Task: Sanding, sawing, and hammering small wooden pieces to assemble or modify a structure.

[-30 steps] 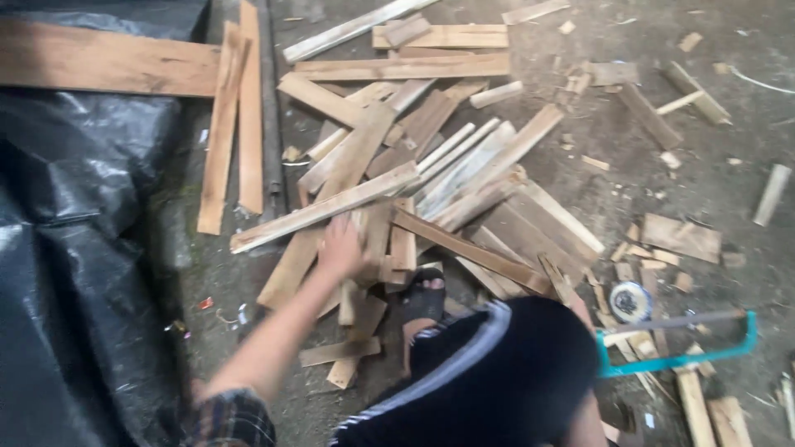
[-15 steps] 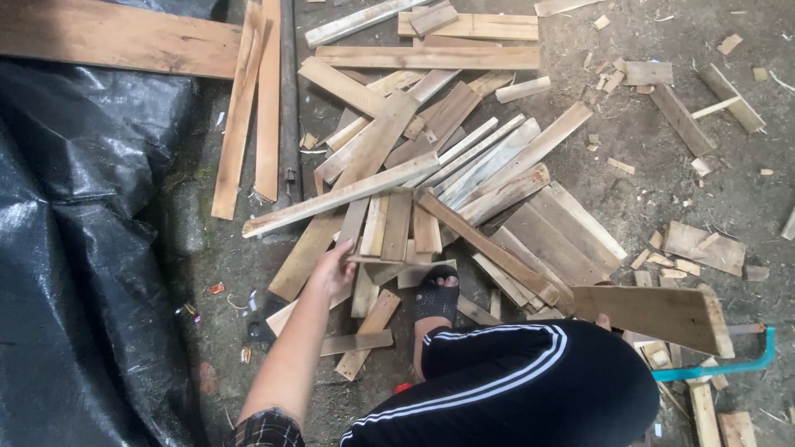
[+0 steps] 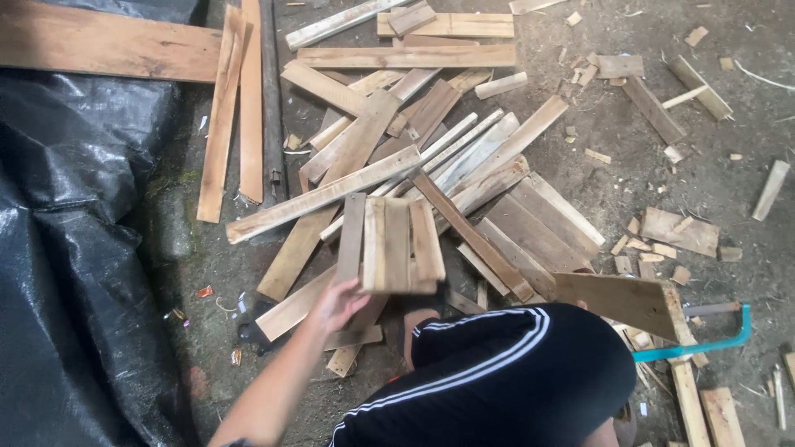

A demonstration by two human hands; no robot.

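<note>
The left hand (image 3: 338, 302) has its fingers curled around the near ends of short pale wooden slats (image 3: 396, 244). Beyond the slats lies a loose pile of brown planks (image 3: 431, 157); a black plastic sheet (image 3: 66, 248) spreads to their left. To their right, a teal-framed hacksaw (image 3: 704, 341) lies behind a black-clad knee (image 3: 505, 372); the right hand is hidden.

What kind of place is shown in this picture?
Probably an informal outdoor woodworking spot. Many rough wooden slats lie scattered on bare dirt ground, a teal-framed hand saw lies nearby, and a black plastic sheet covers the ground on one side.
</note>
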